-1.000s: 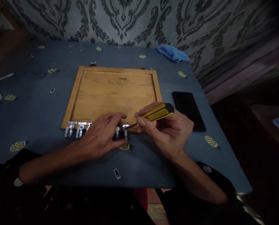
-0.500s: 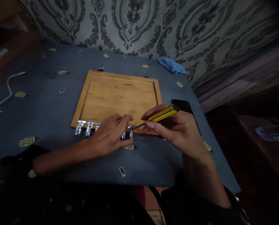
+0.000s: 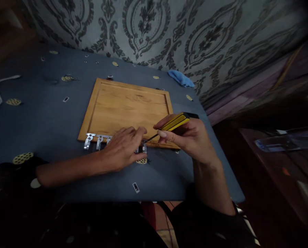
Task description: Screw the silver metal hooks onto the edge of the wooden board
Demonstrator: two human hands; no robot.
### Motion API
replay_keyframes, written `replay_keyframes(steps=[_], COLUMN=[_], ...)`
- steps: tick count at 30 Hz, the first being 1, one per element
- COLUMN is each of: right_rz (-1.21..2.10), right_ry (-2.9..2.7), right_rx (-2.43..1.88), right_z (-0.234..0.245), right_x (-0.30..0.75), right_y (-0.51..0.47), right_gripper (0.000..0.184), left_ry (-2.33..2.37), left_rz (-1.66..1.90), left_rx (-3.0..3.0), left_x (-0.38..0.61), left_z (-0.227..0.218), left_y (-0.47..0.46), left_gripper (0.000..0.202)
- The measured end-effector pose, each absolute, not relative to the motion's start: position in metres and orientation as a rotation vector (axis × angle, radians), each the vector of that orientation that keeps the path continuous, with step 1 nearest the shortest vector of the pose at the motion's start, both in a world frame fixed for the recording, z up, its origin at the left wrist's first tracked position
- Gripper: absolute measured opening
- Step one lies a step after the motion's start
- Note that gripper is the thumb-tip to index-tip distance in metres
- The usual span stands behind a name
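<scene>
A wooden board (image 3: 133,106) with a raised frame lies flat in front of me. Along its near edge runs a metal hook rail (image 3: 91,135) with several silver hooks hanging over the edge. My left hand (image 3: 124,146) grips the rail and the board's edge, thumb low and fingers on top, and hides the rail's middle. In my right hand (image 3: 188,136) is a yellow and black screwdriver (image 3: 176,121), pinched by the handle and tilted. Its tip meets the rail's right end, beside the last hook (image 3: 144,148); the screw there is too small to make out.
The table has a blue-grey patterned cloth (image 3: 112,186). A blue rag (image 3: 181,78) lies at the back right, a white cable (image 3: 0,89) at the left. Behind my right hand a dark phone (image 3: 194,115) partly shows. A patterned wall covering (image 3: 143,31) rises behind the table.
The view has turned slightly right. Both hands keep their places on the board, and the screwdriver's tip stays at the rail's right end.
</scene>
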State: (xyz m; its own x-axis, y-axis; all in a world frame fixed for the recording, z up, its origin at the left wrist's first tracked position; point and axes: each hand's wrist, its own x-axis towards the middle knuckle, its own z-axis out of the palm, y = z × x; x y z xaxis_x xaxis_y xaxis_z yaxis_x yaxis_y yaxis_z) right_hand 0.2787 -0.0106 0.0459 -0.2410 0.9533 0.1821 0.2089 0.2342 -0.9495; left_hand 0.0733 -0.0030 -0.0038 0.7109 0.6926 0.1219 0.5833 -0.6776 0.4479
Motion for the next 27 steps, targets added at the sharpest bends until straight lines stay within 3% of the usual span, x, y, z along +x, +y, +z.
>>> replay_keyframes(steps=[12, 27], right_rz=[1.094, 0.774], right_ry=[-1.489, -1.311], right_rx=[-0.962, -1.043], right_z=[0.021, 0.005], right_x=[0.284, 0.275], right_y=[-0.015, -0.016], right_gripper=[0.027, 0.018], left_ry=[0.923, 0.898], left_rz=[0.373, 0.478], left_rx=[2.637, 2.650], left_x=[0.073, 0.072], left_z=[0.000, -0.006], left_y=[-0.003, -0.004], left_gripper=[0.046, 0.044])
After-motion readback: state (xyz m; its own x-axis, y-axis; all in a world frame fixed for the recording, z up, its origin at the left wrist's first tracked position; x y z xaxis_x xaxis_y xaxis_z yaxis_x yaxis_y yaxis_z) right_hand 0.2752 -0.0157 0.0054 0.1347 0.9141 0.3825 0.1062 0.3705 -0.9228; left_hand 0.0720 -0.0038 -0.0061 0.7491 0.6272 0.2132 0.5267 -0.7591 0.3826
